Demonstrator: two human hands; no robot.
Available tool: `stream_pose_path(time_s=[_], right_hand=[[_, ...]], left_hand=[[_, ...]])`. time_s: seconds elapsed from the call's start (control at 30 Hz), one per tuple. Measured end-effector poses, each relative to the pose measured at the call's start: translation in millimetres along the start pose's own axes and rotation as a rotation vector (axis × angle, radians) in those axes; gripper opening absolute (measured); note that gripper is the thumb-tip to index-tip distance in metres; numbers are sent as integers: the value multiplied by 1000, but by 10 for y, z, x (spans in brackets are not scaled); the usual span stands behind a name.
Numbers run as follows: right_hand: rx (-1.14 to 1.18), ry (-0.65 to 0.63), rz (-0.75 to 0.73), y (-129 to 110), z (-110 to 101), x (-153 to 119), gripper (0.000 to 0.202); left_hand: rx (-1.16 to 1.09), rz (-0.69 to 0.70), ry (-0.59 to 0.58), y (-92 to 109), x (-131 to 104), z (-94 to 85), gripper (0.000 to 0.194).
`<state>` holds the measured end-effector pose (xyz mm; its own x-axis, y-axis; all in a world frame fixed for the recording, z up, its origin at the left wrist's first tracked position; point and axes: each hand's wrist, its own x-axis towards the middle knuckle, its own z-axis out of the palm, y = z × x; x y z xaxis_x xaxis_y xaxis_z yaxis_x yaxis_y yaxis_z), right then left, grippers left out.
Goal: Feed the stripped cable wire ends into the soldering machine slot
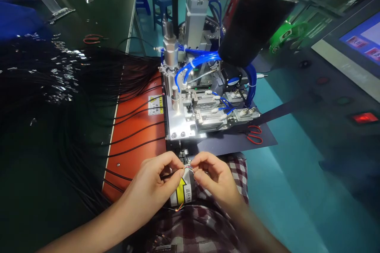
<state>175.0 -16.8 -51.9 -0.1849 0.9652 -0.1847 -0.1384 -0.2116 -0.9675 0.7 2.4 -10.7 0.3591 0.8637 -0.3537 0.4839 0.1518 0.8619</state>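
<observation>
the cable sits low in the view at six o'clock, thin wires showing at its end between the two hands. the left hand pinches the cable between thumb and forefinger; the right hand bends thumb and forefinger close about the wires, though i cannot tell whether they grip. from the hands, a yellow-and-white label lies just below at six o'clock, with loose coloured wire ends at seven and checked cloth at three. the machine stands at twelve. red-handled scissors lie at two, a screen farther out that way. at ten, black cables cross an orange panel; red-handled pliers lie beyond, toward eleven.
</observation>
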Motion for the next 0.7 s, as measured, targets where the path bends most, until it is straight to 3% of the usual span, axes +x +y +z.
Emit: stream_pose_path(time_s=[0.23, 0.5, 0.7], right_hand=[[-120, 52, -124, -6, 88, -9, 4], [169, -91, 25, -7, 51, 51, 17], [173, -51, 15, -20, 85, 70, 26]], left_hand=[[77, 70, 24, -29, -5, 21, 12], [-37, 0, -80, -12, 24, -9, 17], [-95, 36, -85, -57, 19, -14, 17]])
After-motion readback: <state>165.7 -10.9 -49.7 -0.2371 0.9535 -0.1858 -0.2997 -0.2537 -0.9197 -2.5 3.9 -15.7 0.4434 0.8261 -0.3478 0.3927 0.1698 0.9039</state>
